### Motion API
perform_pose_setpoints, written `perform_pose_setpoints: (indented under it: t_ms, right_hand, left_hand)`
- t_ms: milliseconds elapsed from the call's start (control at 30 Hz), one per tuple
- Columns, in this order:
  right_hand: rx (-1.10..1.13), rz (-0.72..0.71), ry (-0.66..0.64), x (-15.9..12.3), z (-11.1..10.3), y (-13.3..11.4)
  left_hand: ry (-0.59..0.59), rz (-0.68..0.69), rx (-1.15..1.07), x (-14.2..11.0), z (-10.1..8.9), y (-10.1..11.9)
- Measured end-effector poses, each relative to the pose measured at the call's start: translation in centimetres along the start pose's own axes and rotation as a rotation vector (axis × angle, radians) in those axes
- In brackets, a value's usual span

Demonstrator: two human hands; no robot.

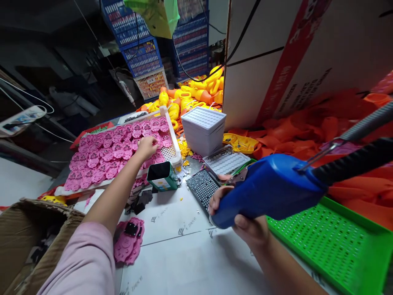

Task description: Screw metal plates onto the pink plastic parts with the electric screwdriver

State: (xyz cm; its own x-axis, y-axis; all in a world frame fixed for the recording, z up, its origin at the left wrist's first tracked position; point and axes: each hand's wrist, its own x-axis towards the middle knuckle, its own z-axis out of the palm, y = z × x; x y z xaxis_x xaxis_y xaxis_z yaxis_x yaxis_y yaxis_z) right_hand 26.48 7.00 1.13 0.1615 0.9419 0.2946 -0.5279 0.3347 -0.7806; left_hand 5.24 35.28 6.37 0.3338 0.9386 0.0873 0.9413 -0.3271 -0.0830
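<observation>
Over the far right part of a white tray [174,141] filled with pink plastic pieces [107,153], my left hand [147,146] has its fingers curled down among them; whatever they grip is hidden. My right hand [253,229] is wrapped round a blue electric screwdriver [264,190] that hangs from a spring and a black cable. Its tip end points away, above a black tray of small screws [204,188]. Two or so pink pieces [129,241], with black parts on them, lie stacked on the near left of the work surface.
A dark green tin [162,176] stands mid-table, beside black scraps. Behind are stacked white trays [203,127] and yellow-orange plastic parts [196,92]. A green perforated basket [331,237] sits right, a cardboard box [18,229] left. A large carton [276,53] walls the back right.
</observation>
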Motion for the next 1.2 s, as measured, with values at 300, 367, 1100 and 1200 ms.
perform_pose_setpoints:
  t_ms: [300,367,1100,1200]
  right_hand:
    - [0.037,0.038,0.031,0.3,0.7,-0.6]
    - [0.043,0.037,0.037,0.3,0.8,-0.6]
    - [0.058,0.016,0.061,0.4,1.0,-0.7]
    - [0.057,0.008,0.077,0.6,1.0,-0.6]
  left_hand:
    - [-0.044,0.080,-0.127,-4.4,-2.7,-0.7]
    - [-0.063,0.073,-0.142,-5.1,-2.8,-0.8]
    - [-0.182,0.000,-0.389,-11.4,-2.7,-3.3]
    - [-0.188,-0.022,-0.407,-12.8,-2.9,-3.5]
